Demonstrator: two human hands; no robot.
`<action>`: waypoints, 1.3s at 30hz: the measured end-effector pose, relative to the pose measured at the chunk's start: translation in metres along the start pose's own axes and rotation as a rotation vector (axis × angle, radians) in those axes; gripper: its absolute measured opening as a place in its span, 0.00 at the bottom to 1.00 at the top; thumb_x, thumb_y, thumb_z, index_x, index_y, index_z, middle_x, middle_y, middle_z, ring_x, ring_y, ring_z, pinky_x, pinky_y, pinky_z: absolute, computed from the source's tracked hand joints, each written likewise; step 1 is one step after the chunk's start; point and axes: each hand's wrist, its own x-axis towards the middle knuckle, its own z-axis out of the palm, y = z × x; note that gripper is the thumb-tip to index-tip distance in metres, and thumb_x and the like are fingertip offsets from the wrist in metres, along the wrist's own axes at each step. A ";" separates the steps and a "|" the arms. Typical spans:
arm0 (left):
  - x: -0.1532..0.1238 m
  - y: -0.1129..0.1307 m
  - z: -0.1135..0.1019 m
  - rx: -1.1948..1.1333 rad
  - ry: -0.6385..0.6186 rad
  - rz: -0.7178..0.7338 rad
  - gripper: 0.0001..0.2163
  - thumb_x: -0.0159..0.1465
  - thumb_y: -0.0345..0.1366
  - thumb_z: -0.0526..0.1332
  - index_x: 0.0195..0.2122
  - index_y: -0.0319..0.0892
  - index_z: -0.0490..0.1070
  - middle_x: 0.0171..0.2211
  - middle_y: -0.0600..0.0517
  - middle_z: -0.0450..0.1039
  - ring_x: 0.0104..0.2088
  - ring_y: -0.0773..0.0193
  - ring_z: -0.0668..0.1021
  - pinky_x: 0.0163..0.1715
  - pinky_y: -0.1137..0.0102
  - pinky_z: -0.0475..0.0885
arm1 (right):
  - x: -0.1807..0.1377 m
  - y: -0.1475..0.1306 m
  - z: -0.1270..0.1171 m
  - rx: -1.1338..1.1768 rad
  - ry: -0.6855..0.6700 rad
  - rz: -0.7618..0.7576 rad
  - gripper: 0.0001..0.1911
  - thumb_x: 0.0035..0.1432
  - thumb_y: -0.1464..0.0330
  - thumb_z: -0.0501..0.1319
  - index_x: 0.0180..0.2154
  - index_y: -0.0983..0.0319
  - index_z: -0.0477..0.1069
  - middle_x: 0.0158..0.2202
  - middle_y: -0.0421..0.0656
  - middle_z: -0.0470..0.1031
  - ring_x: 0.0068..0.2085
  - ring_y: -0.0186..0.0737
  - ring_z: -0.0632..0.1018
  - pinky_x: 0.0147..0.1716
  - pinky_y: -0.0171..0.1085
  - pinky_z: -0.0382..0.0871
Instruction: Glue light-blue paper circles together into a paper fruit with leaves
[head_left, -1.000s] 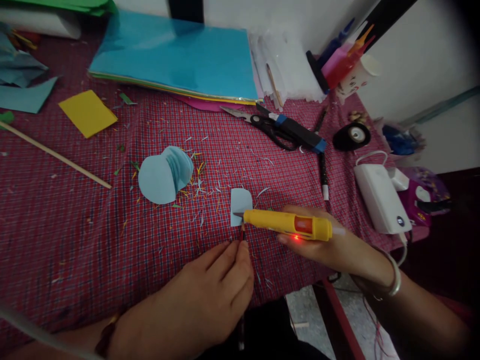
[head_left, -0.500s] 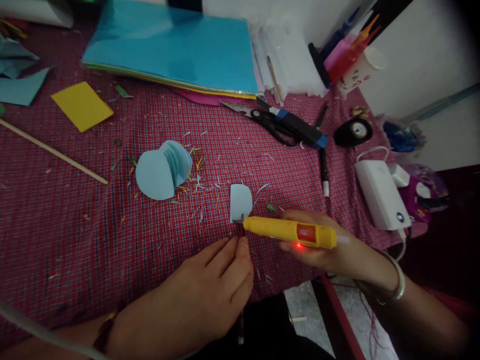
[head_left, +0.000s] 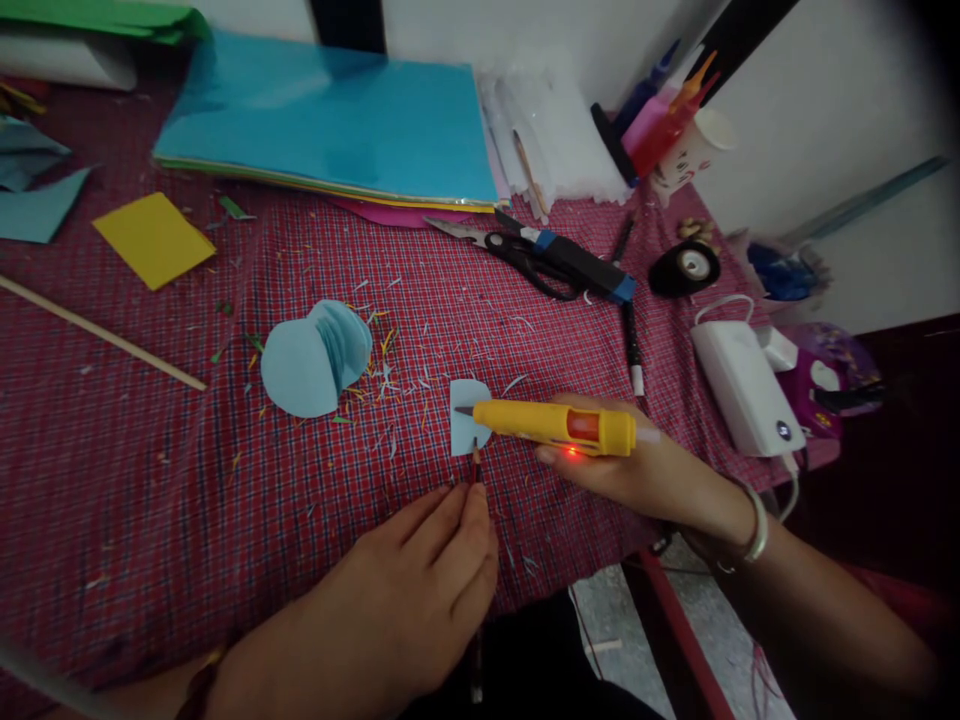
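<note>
My right hand (head_left: 607,470) is wrapped around a yellow hot glue gun (head_left: 525,421) with a lit red light on its side. The nozzle points left, over a small light-blue piece of paper (head_left: 460,435) with rounded right corners. My left hand (head_left: 439,570) lies closed near the table's front edge, its fingers around a thin dark pencil (head_left: 478,468). The pencil's tip is at the lower edge of that blue piece; whether they touch I cannot tell. To the left lies a fanned stack of folded light-blue paper circles (head_left: 301,368).
Scissors (head_left: 517,255) and a blue-black cutter (head_left: 581,262) lie beyond the hands. Blue paper sheets (head_left: 322,120) are at the back, a yellow paper square (head_left: 154,240) and a wooden stick (head_left: 105,335) at left. A white power bank (head_left: 739,385) sits at right. Paper scraps litter the cloth.
The glue gun has moved up and left, its nozzle going from the blue piece's lower edge to over its middle. The left hand keeps its hold. The view has shifted slightly.
</note>
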 end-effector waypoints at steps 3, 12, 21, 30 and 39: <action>0.000 0.000 0.000 0.000 -0.013 -0.005 0.17 0.69 0.30 0.46 0.53 0.32 0.67 0.54 0.37 0.70 0.52 0.49 0.75 0.50 0.58 0.73 | 0.002 0.002 0.000 0.020 0.007 -0.001 0.05 0.59 0.64 0.62 0.34 0.58 0.72 0.32 0.40 0.78 0.31 0.37 0.78 0.32 0.36 0.74; 0.001 -0.001 0.002 0.019 0.008 0.013 0.16 0.69 0.31 0.47 0.52 0.32 0.68 0.53 0.38 0.72 0.51 0.49 0.76 0.49 0.59 0.74 | 0.010 0.005 0.001 0.079 0.019 0.033 0.06 0.58 0.65 0.63 0.37 0.60 0.73 0.31 0.39 0.78 0.29 0.34 0.77 0.27 0.31 0.71; -0.002 0.000 0.005 0.029 0.016 0.000 0.16 0.68 0.31 0.47 0.53 0.32 0.67 0.53 0.39 0.72 0.51 0.50 0.76 0.48 0.60 0.73 | 0.011 0.010 0.003 0.091 0.041 0.028 0.07 0.58 0.64 0.63 0.37 0.60 0.73 0.31 0.39 0.77 0.27 0.33 0.76 0.26 0.31 0.70; -0.002 0.000 0.004 0.020 0.006 0.009 0.16 0.68 0.31 0.47 0.53 0.33 0.67 0.54 0.39 0.71 0.52 0.50 0.75 0.49 0.60 0.73 | 0.006 0.011 0.000 0.112 0.061 0.044 0.07 0.58 0.64 0.63 0.37 0.60 0.73 0.33 0.40 0.79 0.29 0.35 0.78 0.29 0.33 0.74; -0.008 0.002 0.013 -0.009 0.024 -0.024 0.18 0.67 0.29 0.47 0.55 0.33 0.65 0.57 0.38 0.66 0.54 0.50 0.72 0.51 0.60 0.72 | 0.000 0.012 -0.004 0.096 0.048 0.087 0.06 0.58 0.63 0.63 0.37 0.59 0.73 0.34 0.41 0.79 0.33 0.38 0.80 0.31 0.34 0.76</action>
